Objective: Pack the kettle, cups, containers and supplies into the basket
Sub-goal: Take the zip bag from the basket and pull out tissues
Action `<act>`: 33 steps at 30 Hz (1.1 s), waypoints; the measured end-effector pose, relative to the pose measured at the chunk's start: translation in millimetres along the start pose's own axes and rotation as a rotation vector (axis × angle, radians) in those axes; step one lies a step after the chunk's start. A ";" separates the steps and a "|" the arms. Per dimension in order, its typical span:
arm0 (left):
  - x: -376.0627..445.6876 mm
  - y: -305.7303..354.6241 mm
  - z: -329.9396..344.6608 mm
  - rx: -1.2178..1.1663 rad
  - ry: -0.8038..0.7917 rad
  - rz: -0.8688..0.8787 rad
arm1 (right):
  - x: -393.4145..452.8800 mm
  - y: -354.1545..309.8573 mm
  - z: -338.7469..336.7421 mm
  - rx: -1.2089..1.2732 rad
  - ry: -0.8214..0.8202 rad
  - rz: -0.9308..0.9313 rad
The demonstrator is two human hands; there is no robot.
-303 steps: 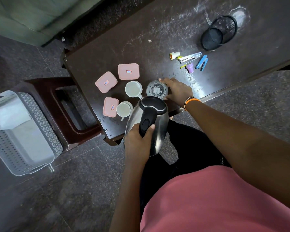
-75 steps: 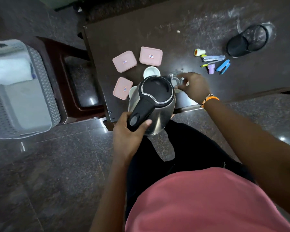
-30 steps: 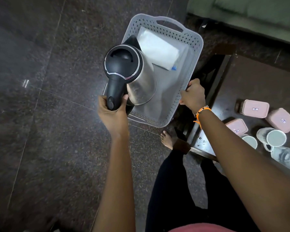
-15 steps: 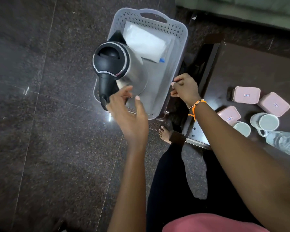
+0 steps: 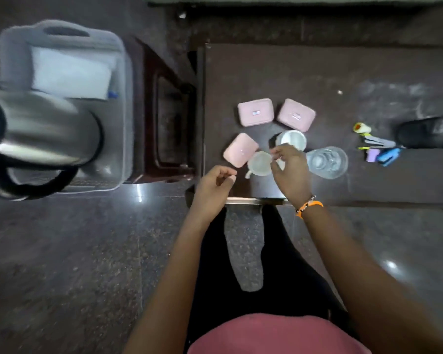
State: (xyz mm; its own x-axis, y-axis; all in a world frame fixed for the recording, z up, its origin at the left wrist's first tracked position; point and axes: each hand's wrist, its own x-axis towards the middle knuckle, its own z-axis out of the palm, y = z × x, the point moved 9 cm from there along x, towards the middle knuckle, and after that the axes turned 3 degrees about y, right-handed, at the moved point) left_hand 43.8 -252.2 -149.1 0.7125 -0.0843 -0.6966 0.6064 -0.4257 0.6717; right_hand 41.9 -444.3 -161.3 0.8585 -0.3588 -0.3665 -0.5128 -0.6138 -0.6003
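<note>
Nearest, the left hand [image 5: 212,185] hovers over the bench's [image 5: 317,77] near-left corner, fingers loosely curled and holding nothing. Just beyond, the right hand [image 5: 290,172] reaches over a white cup [image 5: 260,164], fingers half spread above its rim; whether they touch it I cannot tell. Beside it stand a second white cup [image 5: 293,139], a clear glass jar [image 5: 327,162] and three pink containers [image 5: 255,112]. Further right lie small stationery supplies [image 5: 377,149] and a black mesh holder [image 5: 427,132]. On the floor at left, the steel kettle [image 5: 41,134] stands in the grey basket [image 5: 124,111], with a white packet [image 5: 71,72] behind it.
</note>
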 end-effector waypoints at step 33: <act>70.0 102.0 199.2 0.072 0.112 -0.010 | 154.4 135.5 -121.1 -0.277 -0.018 0.081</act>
State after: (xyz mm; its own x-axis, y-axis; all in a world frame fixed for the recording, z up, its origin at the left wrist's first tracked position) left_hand 85.2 -481.0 -179.6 0.7436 0.0194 -0.6684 0.5898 -0.4901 0.6419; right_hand 106.0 -668.0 -213.2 0.8133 -0.4032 -0.4194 -0.5553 -0.7532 -0.3527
